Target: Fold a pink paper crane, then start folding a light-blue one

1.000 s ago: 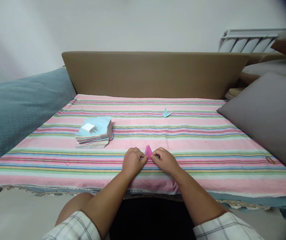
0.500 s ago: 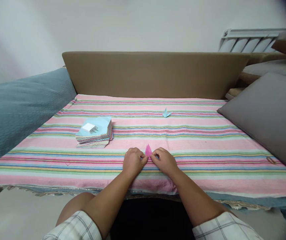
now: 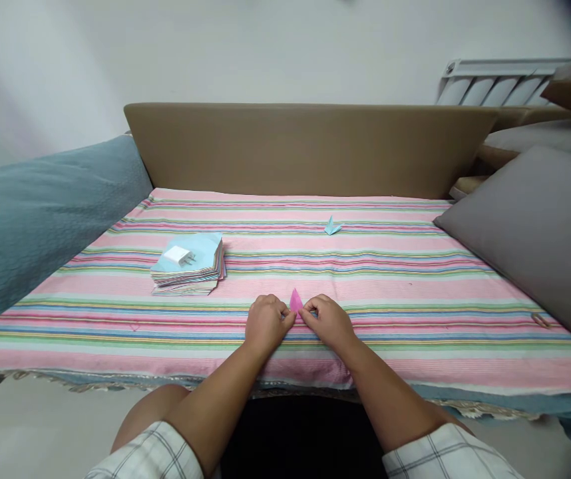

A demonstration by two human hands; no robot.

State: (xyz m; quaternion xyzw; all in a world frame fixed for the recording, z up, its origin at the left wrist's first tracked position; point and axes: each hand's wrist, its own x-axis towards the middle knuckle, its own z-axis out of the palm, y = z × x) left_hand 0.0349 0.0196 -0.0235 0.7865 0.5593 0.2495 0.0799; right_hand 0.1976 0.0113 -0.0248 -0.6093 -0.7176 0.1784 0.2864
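Observation:
A small folded pink origami paper [image 3: 295, 301] stands out between my hands, its narrow point facing away from me. My left hand [image 3: 268, 322] pinches the paper's lower left edge between thumb and finger. On the opposite side, my right hand [image 3: 328, 320] has its fingers closed on the lower right edge. Both hands rest low over the striped cloth [image 3: 285, 273]. The paper's near end is partly hidden by my fingertips. Farther back lies a light blue folded paper crane [image 3: 332, 227].
To the left is a stack of coloured paper squares [image 3: 205, 263] with a white plug adapter [image 3: 178, 255] on top. A grey cushion [image 3: 535, 226] leans at the right, near a small brown loop [image 3: 540, 320]. A brown backrest [image 3: 305, 150] borders the far side.
Almost nothing differs. The tip of the pink paper has shifted very slightly, while both hands keep their pinch in the same place.

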